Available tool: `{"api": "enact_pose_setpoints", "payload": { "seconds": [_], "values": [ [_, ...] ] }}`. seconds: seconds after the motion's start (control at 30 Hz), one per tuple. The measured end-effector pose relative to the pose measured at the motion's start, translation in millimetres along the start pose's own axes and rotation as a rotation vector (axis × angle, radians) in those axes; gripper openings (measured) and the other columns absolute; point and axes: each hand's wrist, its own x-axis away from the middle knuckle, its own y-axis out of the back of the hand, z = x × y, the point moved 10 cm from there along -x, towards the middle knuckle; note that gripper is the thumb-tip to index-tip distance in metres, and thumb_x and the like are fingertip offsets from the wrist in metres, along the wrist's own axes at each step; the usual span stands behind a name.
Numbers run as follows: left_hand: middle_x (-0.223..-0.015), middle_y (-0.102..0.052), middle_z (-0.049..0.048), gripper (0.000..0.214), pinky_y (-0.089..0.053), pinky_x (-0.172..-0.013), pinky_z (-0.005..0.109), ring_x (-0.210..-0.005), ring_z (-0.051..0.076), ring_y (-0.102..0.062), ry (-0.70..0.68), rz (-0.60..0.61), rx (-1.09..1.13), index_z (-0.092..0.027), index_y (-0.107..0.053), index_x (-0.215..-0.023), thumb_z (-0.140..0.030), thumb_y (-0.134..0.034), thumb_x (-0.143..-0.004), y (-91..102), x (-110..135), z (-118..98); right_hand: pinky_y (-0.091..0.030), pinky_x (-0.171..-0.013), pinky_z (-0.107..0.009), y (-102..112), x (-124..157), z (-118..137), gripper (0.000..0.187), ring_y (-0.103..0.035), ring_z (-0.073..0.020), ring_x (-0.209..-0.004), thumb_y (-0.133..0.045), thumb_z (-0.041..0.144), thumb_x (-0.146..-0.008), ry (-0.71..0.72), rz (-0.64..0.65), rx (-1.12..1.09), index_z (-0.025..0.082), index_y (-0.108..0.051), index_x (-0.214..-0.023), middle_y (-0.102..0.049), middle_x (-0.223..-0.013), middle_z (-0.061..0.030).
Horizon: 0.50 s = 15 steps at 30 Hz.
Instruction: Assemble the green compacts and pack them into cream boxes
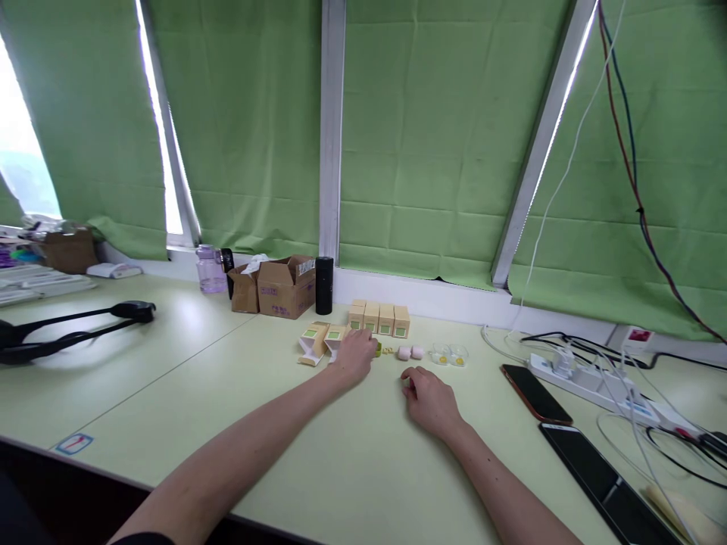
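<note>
The person's left hand (355,356) reaches farthest across the pale green tabletop (238,409), its fingers bent down. Their tips are right at a small round green piece (378,349), which lies just off the thumb side, toward the right. I cannot tell whether the fingers pinch it or only touch it, and it is too small to show a long axis.

The right hand (430,399) rests nearer the body with its fingers curled in together and nothing showing in them. It is apart from the green piece, so the left hand is much the closer.

Two short pink cylinders (410,352) lie beyond the right hand's knuckles, in line with the green piece. Two opened tan cartons (322,341) lie tipped over by the left hand's outer edge. A row of four upright tan cartons with green labels (379,319) stands just behind.
</note>
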Motion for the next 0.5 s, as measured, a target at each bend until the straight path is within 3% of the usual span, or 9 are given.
{"api": "enact_pose_setpoints", "payload": {
  "seconds": [0.27, 0.5],
  "values": [
    [-0.100, -0.068, 0.0147, 0.026, -0.046, -0.086, 0.039, -0.096, 0.027, -0.065, 0.019, 0.015, -0.065, -0.012, -0.074, -0.087, 0.002, -0.052, -0.085, 1.5, 1.6, -0.8, -0.034, -0.066, -0.029, -1.4, -0.7, -0.5, 0.027, -0.065, -0.0239, -0.105, -0.057, 0.013, -0.089, 0.003, -0.006, -0.003, 0.023, -0.064, -0.113, -0.071, -0.112, -0.0064],
    [-0.094, -0.067, 0.0103, 0.028, -0.044, -0.083, 0.038, -0.091, 0.025, -0.063, -0.084, 0.011, -0.074, -0.015, -0.069, -0.085, 0.007, -0.055, -0.074, 17.5, 25.0, -29.6, -0.042, -0.068, -0.031, 9.9, -0.1, -2.6, 0.032, -0.067, -0.0227, -0.096, -0.058, 0.015, -0.089, -0.003, -0.148, -0.106, 0.026, -0.060, -0.119, -0.070, -0.111, -0.0039]
  ]
}}
